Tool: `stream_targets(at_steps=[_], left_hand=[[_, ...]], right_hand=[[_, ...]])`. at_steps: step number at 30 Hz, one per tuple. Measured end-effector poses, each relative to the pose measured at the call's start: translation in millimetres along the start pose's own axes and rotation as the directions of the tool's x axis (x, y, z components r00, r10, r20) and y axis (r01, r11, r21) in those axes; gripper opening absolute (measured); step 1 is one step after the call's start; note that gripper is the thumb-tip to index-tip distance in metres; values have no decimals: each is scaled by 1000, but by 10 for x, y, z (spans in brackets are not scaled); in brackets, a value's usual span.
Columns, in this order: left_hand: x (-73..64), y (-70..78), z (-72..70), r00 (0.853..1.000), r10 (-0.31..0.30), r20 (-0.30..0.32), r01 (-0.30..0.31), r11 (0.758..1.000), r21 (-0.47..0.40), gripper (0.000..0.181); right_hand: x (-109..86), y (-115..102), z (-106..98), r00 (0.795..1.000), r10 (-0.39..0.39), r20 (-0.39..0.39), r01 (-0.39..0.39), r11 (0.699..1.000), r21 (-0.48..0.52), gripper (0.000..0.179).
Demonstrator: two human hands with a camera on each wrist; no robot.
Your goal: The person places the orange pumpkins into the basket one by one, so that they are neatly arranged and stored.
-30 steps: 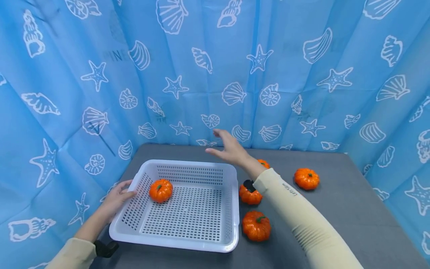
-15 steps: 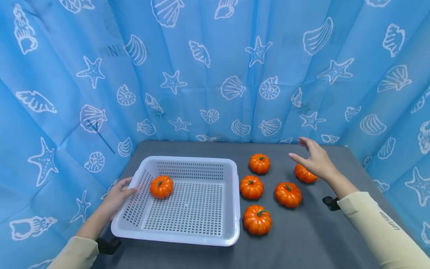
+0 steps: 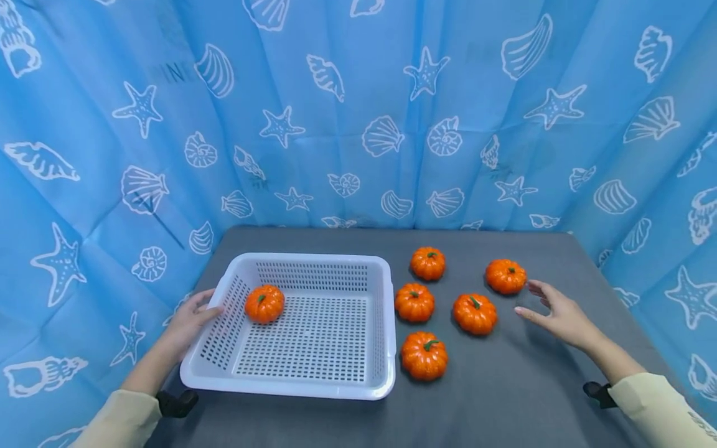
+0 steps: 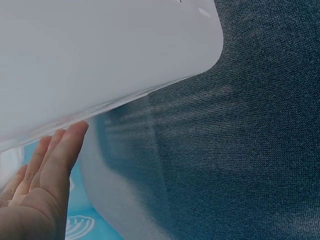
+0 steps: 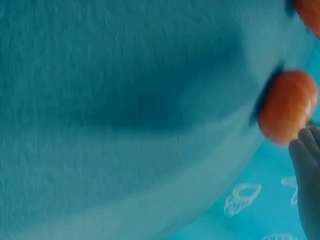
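My left hand [image 3: 187, 326] rests against the left rim of a white perforated plastic basket [image 3: 291, 389]. In the left wrist view its fingers [image 4: 62, 155] look fairly straight against the basket's outer side. One small orange pumpkin [image 3: 264, 304] lies inside the basket, near the left wall. My right hand [image 3: 566, 317] is at the right, thumb and fingers spread, just beside the rearmost right pumpkin [image 3: 506, 276]. The right wrist view has the fingertips [image 5: 296, 146] close to that pumpkin [image 5: 288, 106]; whether they touch it I cannot tell.
Between basket and right hand, more pumpkins sit on the grey tabletop [image 3: 504, 386]: one at the back [image 3: 428, 263], one beside the rim [image 3: 414, 302], one in front [image 3: 424, 356] and one farther right [image 3: 475, 314]. A blue shell-patterned curtain [image 3: 358, 155] encloses the table's back and sides.
My right hand has swung from behind the basket over to the right, then down beside the rearmost right pumpkin. My left hand has stayed at the basket's rim. The head view has tilted slightly.
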State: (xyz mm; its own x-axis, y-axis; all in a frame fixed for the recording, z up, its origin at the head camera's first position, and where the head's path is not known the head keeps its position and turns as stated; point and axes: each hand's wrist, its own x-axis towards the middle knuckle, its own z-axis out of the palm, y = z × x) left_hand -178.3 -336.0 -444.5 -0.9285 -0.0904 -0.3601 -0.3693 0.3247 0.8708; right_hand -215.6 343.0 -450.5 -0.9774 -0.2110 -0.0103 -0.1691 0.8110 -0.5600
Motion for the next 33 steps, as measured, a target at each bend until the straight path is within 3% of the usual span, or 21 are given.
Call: stream_targets(at_steps=[6,11,20,33], left_hand=[[-1,4,-13,1000,-3,-12,3,1000,-12,74],[-8,3,9,1000,-10,-18,9,1000,-12,74],[3,3,26,1000,-1,-21,1,1000,7,74],[-11,5,20,1000,14,-23,-14,1000,1,74]], right_hand=[[111,-111,232,988,-75,131,74,997,12,82],[208,-155,398,977,-116,180,104,992,77,90],[240,-87,590,975,-125,184,115,991,66,104],[279,-131,641,988,-78,130,61,990,130,93]])
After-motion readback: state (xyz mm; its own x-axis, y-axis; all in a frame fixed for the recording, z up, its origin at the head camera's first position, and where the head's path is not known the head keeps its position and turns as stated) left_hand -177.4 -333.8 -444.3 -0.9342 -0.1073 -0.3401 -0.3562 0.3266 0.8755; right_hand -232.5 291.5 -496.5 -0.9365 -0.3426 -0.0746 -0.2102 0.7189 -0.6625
